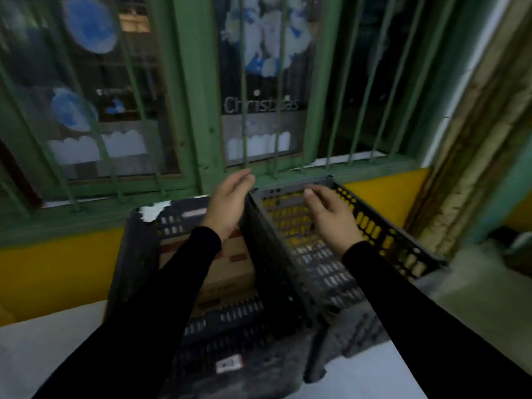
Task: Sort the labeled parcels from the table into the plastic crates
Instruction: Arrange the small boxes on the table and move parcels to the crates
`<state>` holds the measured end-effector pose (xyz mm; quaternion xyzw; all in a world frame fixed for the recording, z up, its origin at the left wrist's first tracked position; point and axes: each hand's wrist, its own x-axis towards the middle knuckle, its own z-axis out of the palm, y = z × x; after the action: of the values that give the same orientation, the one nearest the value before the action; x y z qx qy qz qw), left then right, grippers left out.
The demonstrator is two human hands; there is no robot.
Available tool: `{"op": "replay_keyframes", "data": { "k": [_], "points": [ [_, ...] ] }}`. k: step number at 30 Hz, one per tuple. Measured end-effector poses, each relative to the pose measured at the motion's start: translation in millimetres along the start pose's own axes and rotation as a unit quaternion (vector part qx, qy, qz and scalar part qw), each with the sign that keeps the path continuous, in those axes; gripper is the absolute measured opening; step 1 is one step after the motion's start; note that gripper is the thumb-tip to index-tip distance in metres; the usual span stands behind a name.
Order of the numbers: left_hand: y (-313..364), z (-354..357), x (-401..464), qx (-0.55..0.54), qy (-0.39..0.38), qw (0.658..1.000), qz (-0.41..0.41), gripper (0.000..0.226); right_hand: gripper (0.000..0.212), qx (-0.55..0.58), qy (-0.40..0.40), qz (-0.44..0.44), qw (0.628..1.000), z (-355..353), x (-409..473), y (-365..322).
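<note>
Two dark perforated plastic crates stand side by side below a barred window. The left crate (135, 254) holds a brown cardboard parcel (230, 269) with red markings. The right crate (403, 240) shows only its perforated floor. My left hand (230, 203) hovers above the wall shared by the two crates, fingers loosely extended, holding nothing. My right hand (328, 214) floats over the right crate, fingers relaxed and spread, also holding nothing. Both arms wear black sleeves. The picture is blurred.
A white table surface (43, 355) runs under the crates at the front left and right. Behind stands a yellow wall (57, 269) with a green barred window (201, 110). A worn door frame (475, 154) rises at the right. A small label (229, 364) sticks on the left crate's front.
</note>
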<state>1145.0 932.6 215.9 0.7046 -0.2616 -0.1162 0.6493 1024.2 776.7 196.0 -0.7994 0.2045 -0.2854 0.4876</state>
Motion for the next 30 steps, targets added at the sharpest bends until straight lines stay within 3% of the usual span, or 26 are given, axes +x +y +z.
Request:
{"op": "replay_keyframes", "data": {
  "k": [6,14,18,22,30],
  "points": [
    [57.9,141.7,-44.6,-0.077,-0.087,0.992,0.051,0.033,0.035,0.073,0.104,-0.002,0.992,-158.4,-57.6,24.9],
    [110.7,406.0,-137.1,-0.150,-0.212,0.963,0.073,0.036,0.010,0.100,0.272,0.012,0.957,-419.8,-173.2,96.9],
    [133.0,547.2,-195.7,-0.161,-0.311,0.935,0.061,0.034,0.027,0.100,0.375,0.042,0.921,-544.7,-250.4,132.8],
    [145.7,662.3,-235.3,-0.179,-0.385,0.903,0.059,0.031,0.024,0.110,0.470,0.069,0.873,-637.0,-316.2,160.0],
    [161.5,860.1,-281.4,-0.217,-0.486,0.845,0.049,0.032,0.037,0.079,0.574,0.114,0.807,-783.2,-384.2,216.3]
  ]
}}
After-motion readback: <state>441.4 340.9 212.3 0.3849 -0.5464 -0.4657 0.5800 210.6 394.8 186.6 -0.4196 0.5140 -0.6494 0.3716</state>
